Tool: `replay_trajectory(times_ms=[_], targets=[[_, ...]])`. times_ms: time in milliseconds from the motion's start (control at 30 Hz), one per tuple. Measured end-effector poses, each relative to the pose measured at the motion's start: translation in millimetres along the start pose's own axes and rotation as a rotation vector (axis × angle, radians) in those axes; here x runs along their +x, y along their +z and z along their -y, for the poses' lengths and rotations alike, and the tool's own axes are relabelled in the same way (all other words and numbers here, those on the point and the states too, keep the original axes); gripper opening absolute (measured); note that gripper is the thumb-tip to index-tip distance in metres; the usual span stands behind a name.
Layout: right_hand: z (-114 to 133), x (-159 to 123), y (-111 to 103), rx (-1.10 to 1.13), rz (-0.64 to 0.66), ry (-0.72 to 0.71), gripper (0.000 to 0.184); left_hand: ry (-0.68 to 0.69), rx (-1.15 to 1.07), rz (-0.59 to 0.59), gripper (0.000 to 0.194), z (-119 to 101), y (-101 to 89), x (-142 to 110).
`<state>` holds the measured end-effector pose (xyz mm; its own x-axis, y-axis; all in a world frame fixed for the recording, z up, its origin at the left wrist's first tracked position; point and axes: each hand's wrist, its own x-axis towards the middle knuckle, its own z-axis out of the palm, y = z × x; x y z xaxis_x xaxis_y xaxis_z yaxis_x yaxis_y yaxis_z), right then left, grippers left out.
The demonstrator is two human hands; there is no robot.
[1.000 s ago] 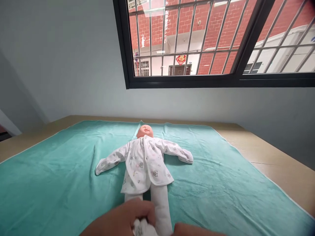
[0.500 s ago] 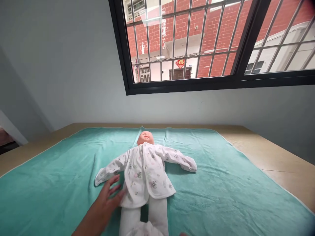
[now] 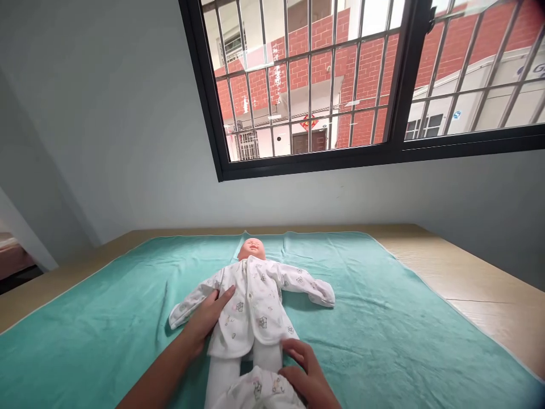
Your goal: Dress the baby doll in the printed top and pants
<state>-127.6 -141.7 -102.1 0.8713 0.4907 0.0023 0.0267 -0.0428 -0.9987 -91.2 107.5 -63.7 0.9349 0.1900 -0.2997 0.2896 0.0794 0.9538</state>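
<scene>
Fabric (image 3: 261, 387), white and printed, bunches over white legs (image 3: 222, 379). Right hand (image 3: 307, 370), fingers parted, is at the low edge of the printed white jacket (image 3: 264, 309); left hand (image 3: 208, 316), separate, touches its side, grip unclear. The pink-headed doll (image 3: 252, 249) lies face-up on green blanket (image 3: 383, 329).

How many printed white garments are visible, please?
2: the jacket on the doll, and a bunched garment at its legs, beside the right hand, partly cut off below. More may be hidden.
</scene>
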Motion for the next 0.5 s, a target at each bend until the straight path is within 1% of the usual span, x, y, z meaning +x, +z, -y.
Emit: replay_trajectory(times_ms=[67, 133, 200, 267, 333, 400, 500], targets=[[-9.3, 8.7, 3.3, 0.127, -0.033, 0.036, 0.049, 0.066, -0.030, 0.019, 0.064, -1.7, 6.0, 3.1], [-19.4, 14.1, 6.5, 0.231, -0.007, 0.030, 0.055, 0.107, -0.054, 0.024, 0.061, -3.5, 10.0, 7.0], [-27.8, 16.0, 7.5, 0.297, 0.022, -0.017, 0.053, 0.125, -0.083, 0.003, 0.057, -5.4, 12.6, 11.4], [-33.4, 15.4, 5.5, 0.279, 0.039, -0.132, 0.039, 0.144, -0.119, 0.000, 0.055, -7.4, 14.9, 16.0], [-36.0, 14.4, 1.4, 0.212, 0.048, -0.260, 0.028, 0.157, -0.161, 0.029, 0.055, -10.0, 17.8, 21.0], [-36.1, 14.9, -3.9, 0.150, 0.038, -0.351, 0.029, 0.162, -0.203, 0.059, 0.058, -12.8, 21.9, 27.3], [-33.4, 19.3, -12.8, 0.108, 0.019, -0.402, 0.028, 0.168, -0.267, 0.100, 0.062, -15.7, 29.4, 41.2]])
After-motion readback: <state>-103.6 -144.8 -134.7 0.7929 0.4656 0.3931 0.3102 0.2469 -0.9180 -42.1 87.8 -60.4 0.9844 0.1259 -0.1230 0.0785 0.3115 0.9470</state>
